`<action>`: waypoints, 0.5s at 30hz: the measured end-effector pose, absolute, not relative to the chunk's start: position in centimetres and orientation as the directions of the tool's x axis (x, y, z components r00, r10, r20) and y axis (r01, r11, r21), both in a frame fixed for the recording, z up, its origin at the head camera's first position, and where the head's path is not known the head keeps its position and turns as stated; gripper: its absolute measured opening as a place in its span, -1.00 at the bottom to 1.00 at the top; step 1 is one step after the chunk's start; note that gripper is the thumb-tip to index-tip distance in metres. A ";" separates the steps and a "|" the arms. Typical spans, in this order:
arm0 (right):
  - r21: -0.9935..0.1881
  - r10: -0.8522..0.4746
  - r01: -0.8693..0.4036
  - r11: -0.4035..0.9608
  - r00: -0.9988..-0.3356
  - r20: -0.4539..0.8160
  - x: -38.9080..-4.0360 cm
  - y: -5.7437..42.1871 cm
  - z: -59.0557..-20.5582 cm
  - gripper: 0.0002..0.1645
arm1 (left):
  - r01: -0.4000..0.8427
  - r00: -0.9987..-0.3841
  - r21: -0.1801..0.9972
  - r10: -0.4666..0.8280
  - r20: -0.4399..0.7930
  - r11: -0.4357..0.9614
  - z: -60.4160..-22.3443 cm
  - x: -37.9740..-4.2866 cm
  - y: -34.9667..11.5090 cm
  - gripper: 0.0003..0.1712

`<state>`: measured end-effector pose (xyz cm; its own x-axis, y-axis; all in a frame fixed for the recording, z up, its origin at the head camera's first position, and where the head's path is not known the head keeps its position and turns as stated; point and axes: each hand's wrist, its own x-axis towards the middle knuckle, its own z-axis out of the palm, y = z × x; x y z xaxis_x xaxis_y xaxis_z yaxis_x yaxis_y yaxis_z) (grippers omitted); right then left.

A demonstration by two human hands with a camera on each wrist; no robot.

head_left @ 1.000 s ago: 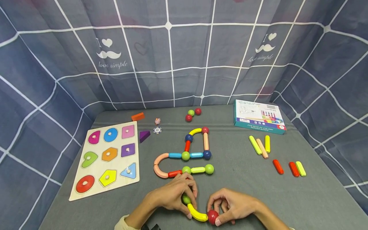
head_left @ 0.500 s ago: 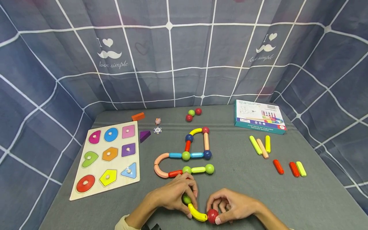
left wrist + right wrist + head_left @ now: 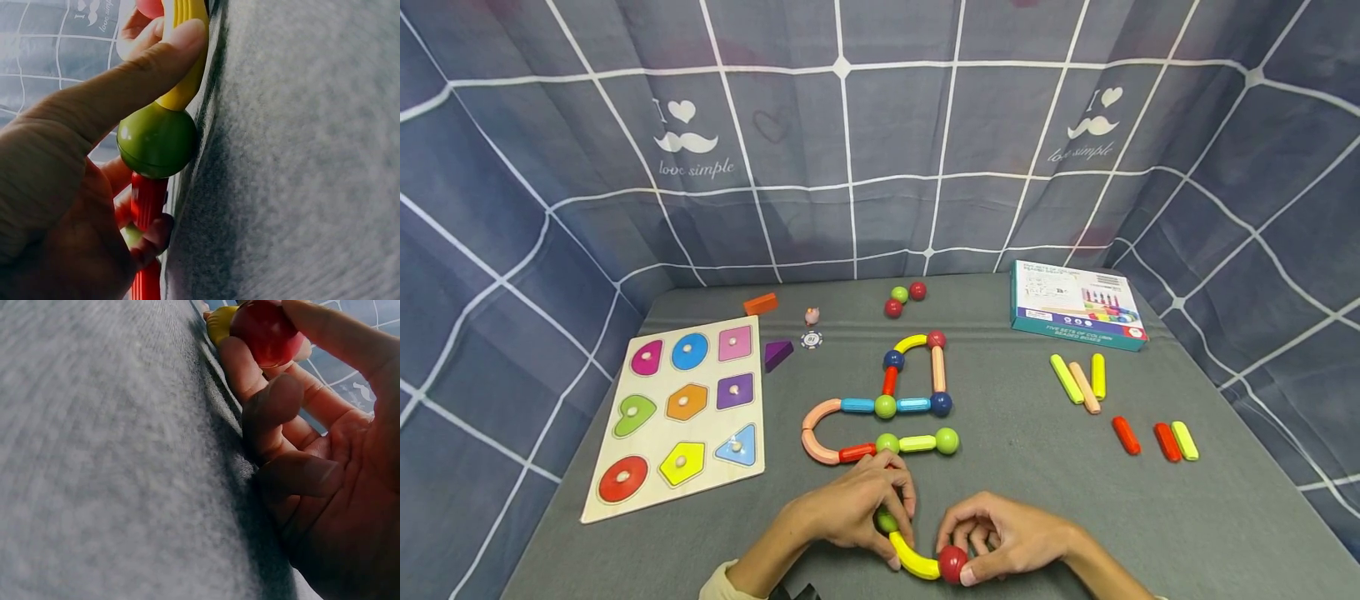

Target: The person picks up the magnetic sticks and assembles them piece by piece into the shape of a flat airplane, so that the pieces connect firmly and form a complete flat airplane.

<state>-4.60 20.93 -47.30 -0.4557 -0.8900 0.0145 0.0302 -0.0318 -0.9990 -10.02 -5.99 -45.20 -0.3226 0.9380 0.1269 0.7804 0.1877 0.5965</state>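
My left hand [image 3: 857, 500] holds a yellow curved magnetic stick [image 3: 916, 562], its thumb laid along the stick. A green ball [image 3: 156, 140] joins that stick's other end to a red stick [image 3: 149, 200], which the remaining fingers curl around. Between thumb and fingertips, my right hand [image 3: 1015, 533] pinches a red ball [image 3: 952, 565] against the free end of the yellow stick. In the right wrist view the red ball [image 3: 265, 334] covers part of the yellow stick. Ahead of the left hand, the chain continues through another green ball [image 3: 887, 442] and further coloured sticks.
A wooden shape puzzle board [image 3: 651, 433] lies on the left. Loose sticks [image 3: 1086, 387] and a box [image 3: 1078, 304] are on the right. Small balls [image 3: 898, 294], a purple wedge [image 3: 778, 355], an orange block [image 3: 761, 303], a chip and a pig figure lie farther back.
My right hand has shifted the red ball slightly left, so it now meets the yellow curved stick's end, which showed uncovered before. The left hand has stayed in place.
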 end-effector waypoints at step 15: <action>-0.995 -0.869 0.005 0.096 -0.487 -0.087 -5.5 21.3 -46.2 -0.69 | 0.752 -0.362 0.645 0.903 0.231 0.136 -45.0 -10.4 -6.2 -0.74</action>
